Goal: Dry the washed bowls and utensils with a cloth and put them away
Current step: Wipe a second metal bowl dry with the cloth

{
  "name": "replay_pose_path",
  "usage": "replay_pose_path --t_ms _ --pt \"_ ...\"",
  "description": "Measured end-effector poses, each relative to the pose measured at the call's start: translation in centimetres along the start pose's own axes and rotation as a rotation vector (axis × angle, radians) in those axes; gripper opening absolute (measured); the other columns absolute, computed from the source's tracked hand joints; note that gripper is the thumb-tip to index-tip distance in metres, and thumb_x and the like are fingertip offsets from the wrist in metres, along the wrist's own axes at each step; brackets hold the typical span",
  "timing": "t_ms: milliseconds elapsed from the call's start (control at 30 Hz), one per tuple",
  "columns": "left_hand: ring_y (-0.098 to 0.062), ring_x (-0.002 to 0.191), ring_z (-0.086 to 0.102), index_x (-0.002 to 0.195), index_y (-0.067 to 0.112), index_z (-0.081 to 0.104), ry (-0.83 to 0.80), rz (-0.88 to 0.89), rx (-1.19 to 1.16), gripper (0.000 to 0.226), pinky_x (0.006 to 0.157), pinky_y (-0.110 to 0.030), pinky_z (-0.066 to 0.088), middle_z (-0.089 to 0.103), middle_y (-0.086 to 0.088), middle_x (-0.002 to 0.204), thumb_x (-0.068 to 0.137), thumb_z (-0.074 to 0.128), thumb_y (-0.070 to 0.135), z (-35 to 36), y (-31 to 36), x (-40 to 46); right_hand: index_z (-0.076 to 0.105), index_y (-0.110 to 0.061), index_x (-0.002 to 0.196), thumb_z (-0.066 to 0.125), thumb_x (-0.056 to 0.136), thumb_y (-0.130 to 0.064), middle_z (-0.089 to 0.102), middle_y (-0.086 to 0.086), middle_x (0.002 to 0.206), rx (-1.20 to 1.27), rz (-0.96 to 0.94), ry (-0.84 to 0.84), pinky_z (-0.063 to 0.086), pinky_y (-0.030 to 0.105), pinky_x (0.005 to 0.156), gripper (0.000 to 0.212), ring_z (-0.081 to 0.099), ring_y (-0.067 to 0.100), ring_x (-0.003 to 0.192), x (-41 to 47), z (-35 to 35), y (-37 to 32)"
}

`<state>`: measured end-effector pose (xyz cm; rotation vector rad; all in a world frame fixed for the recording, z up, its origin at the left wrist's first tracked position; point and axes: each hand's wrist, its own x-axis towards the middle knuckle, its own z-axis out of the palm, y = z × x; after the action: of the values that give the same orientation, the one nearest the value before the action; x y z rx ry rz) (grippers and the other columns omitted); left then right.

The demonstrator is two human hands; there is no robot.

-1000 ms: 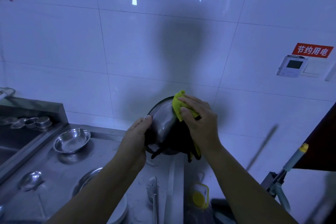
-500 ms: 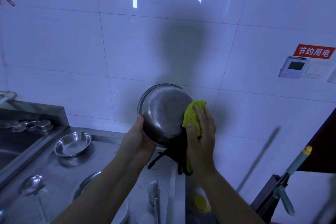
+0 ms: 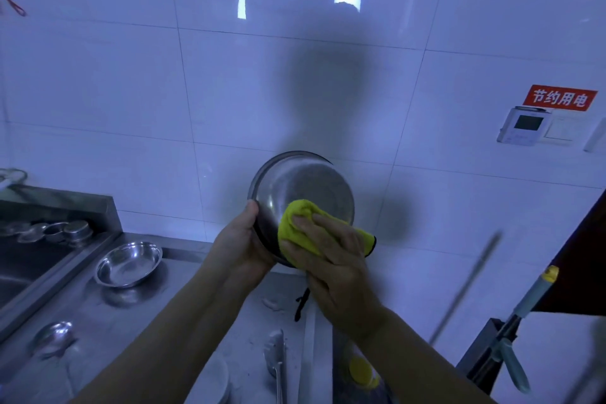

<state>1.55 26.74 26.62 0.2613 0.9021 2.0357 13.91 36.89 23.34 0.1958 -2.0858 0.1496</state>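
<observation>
Cloth has slid lower across bowl; sign reads 节约用电.

bowl: brushed steel (dull sheen) | cloth: fuzzy yellow | wall tiles: glossy

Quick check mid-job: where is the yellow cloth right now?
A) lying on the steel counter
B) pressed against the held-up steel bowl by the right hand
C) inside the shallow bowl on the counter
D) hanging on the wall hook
B: the right hand presses the yellow cloth against the steel bowl, which the left hand holds up at its rim.
</observation>
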Motion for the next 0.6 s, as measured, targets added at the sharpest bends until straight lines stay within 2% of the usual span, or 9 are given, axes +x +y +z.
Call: replay_pose_path --t_ms 133,233,333,367,433,500,567,600 --pt "-0.029 0.11 0.062 0.125 0.002 0.054 -0.013 0.051 0.04 0.05 0.093 -0.043 0.046 0.064 -0.017 0.119 0.1 0.03 0.038 -0.4 0.1 -0.2 0.07 -0.009 0.112 0.043 0.1 -0.017 0.058 0.012 0.129 0.052 0.084 0.079 0.044 0.048 0.089 0.03 0.049 0.027 0.117 0.0 -0.9 1.1" --pt "-0.024 0.103 0.066 0.119 0.004 0.059 0.045 0.104 0.146 0.043 0.084 -0.039 0.05 0.069 -0.013 0.112 0.1 0.036 0.034 -0.7 0.4 -0.4 0.069 -0.005 0.112 0.049 0.089 -0.002 0.056 0.012 0.131 0.071 0.288 0.17 0.041 0.038 0.099 0.031 0.049 0.029 0.112 1.0 -1.3 2.4" --pt "-0.023 0.099 0.067 0.117 0.003 0.059 0.079 0.088 0.224 0.039 0.078 -0.036 0.051 0.07 -0.013 0.107 0.099 0.038 0.03 -0.5 -0.7 -0.8 0.066 -0.011 0.119 0.055 0.08 0.005 0.057 0.005 0.132 0.118 0.506 0.155 0.042 0.043 0.101 0.043 0.05 0.026 0.114 3.6 -1.7 3.4" --pt "-0.024 0.101 0.066 0.119 0.002 0.058 0.074 0.075 0.209 0.04 0.08 -0.037 0.051 0.069 -0.014 0.109 0.1 0.038 0.029 -0.2 -1.0 -0.8 0.067 -0.011 0.119 0.057 0.08 0.005 0.059 0.003 0.131 0.118 0.483 0.118 0.043 0.045 0.099 0.043 0.051 0.025 0.114 4.5 -1.6 3.3" --pt "-0.028 0.106 0.063 0.124 0.001 0.055 0.047 0.031 0.151 0.041 0.084 -0.039 0.05 0.066 -0.017 0.115 0.1 0.035 0.029 0.5 -1.4 -0.7 0.068 -0.01 0.117 0.06 0.081 0.001 0.061 0.003 0.129 0.068 0.309 0.029 0.043 0.045 0.095 0.039 0.053 0.027 0.111 5.7 -0.9 2.5" --pt "-0.026 0.099 0.066 0.121 0.002 0.056 0.007 -0.025 0.048 0.039 0.078 -0.036 0.054 0.068 -0.015 0.108 0.1 0.036 0.028 1.0 -0.9 -0.6 0.07 -0.012 0.114 0.059 0.082 -0.005 0.061 0.003 0.129 0.002 0.147 -0.069 0.041 0.043 0.096 0.034 0.052 0.028 0.114 5.9 0.2 1.2" --pt "-0.022 0.087 0.07 0.113 0.004 0.061 -0.049 -0.075 -0.06 0.034 0.068 -0.033 0.059 0.071 -0.012 0.097 0.099 0.038 0.025 1.1 -0.1 -0.5 0.069 -0.015 0.115 0.06 0.079 -0.008 0.059 0.002 0.132 -0.076 0.062 -0.144 0.038 0.041 0.096 0.037 0.048 0.026 0.121 4.9 1.2 0.3" --pt "-0.023 0.089 0.07 0.111 0.003 0.061 -0.06 -0.101 -0.111 0.034 0.071 -0.036 0.06 0.071 -0.014 0.099 0.099 0.038 0.025 0.9 0.4 -0.5 0.068 -0.016 0.117 0.061 0.079 -0.008 0.057 0.001 0.134 -0.102 0.039 -0.159 0.037 0.041 0.095 0.039 0.046 0.025 0.124 4.2 1.5 0.1"
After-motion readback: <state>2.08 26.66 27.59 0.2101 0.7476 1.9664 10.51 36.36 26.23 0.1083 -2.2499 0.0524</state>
